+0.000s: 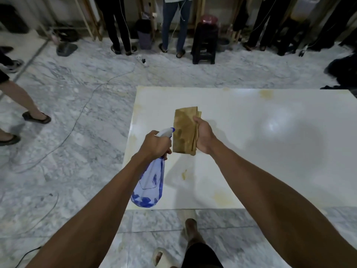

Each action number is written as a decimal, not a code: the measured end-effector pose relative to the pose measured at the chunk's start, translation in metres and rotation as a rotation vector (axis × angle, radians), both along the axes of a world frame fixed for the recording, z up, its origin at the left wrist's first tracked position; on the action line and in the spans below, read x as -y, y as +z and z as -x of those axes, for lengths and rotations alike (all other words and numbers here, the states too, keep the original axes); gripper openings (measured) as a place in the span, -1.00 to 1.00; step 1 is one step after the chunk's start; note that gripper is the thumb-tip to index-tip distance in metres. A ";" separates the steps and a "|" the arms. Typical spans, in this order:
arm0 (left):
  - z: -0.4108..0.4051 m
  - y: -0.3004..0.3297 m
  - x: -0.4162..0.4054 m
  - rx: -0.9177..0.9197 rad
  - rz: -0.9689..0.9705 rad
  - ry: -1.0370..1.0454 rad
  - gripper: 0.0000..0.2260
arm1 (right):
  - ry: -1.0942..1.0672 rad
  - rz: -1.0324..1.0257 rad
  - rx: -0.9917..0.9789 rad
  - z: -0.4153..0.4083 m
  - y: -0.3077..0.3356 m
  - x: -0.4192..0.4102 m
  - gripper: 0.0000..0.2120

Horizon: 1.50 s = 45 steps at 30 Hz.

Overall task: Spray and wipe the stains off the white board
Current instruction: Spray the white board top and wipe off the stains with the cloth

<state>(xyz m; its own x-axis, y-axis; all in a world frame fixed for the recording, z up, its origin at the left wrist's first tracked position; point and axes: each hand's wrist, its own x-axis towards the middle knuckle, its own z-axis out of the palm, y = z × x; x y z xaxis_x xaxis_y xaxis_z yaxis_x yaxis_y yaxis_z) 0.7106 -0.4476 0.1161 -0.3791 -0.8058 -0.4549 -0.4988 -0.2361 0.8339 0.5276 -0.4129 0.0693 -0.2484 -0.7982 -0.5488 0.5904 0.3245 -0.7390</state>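
The white board (251,151) lies flat in front of me, over the marble floor. Yellowish stains mark it: one near the far edge (266,93), a small streak (184,174) near its middle left, and a faint patch (222,196) by the near edge. My left hand (154,145) grips the neck of a clear blue spray bottle (149,182), whose white and blue nozzle (167,132) points at the cloth. My right hand (203,135) holds a folded, soiled tan cloth (184,130) above the board's left part.
Several people stand along the far wall, beside a black stool (204,43) and a dark bin (144,33). A person's legs (21,101) are at the left. Cables (81,117) run across the marble floor. My own foot in a sandal (162,258) is below the board's near edge.
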 end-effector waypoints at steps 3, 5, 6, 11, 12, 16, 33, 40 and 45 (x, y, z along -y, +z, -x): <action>0.007 0.003 0.013 -0.022 0.004 0.010 -0.71 | 0.042 -0.004 0.032 0.000 -0.003 0.017 -0.47; 0.013 0.003 0.025 -0.004 0.003 0.022 -0.74 | 0.063 -0.011 0.044 0.004 -0.004 0.031 -0.47; 0.017 0.003 0.033 0.017 0.008 0.034 -0.74 | 0.069 -0.017 0.045 0.007 -0.006 0.039 -0.48; 0.038 -0.005 0.076 0.015 -0.015 0.157 -0.78 | 0.169 -0.131 -0.149 0.033 -0.021 0.094 -0.50; 0.041 -0.008 0.085 0.004 -0.021 0.185 -0.77 | 0.205 -0.157 -0.259 0.037 -0.026 0.106 -0.52; 0.042 -0.029 0.114 0.015 -0.035 0.277 -0.74 | 0.387 -0.071 -0.860 0.042 -0.049 0.158 -0.64; -0.052 -0.055 0.032 -0.020 -0.060 0.148 -0.75 | 1.138 -0.326 -1.562 -0.052 -0.192 -0.031 -0.41; -0.085 -0.055 -0.037 0.034 -0.112 0.064 -0.76 | 1.134 -0.428 -1.447 -0.109 -0.174 -0.129 -0.44; -0.088 -0.040 -0.054 0.026 -0.073 0.043 -0.82 | 0.757 -0.319 -0.988 -0.093 -0.120 -0.108 -0.47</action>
